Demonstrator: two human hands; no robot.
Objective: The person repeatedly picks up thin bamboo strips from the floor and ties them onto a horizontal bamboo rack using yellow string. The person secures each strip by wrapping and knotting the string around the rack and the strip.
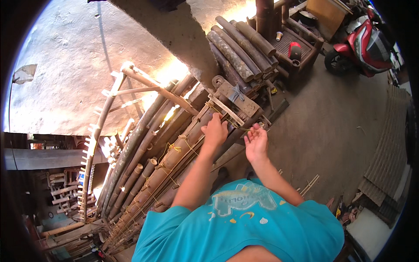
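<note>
Pinching a thin yellow cord (244, 129) at the top of the lashed bamboo frame (174, 161), the left hand (214, 131) grips it. Right hand (256, 142) hangs open alongside. Cord looks light and floppy, so I'd grab it close to the knot.

Turquoise short-sleeved T-shirt (244, 227) with pale chest print.

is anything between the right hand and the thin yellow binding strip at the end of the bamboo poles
Nothing visible. The right hand is open right beside the thin yellow binding strip, with only air between. The left hand rests on the brown bamboo poles alongside.
</note>
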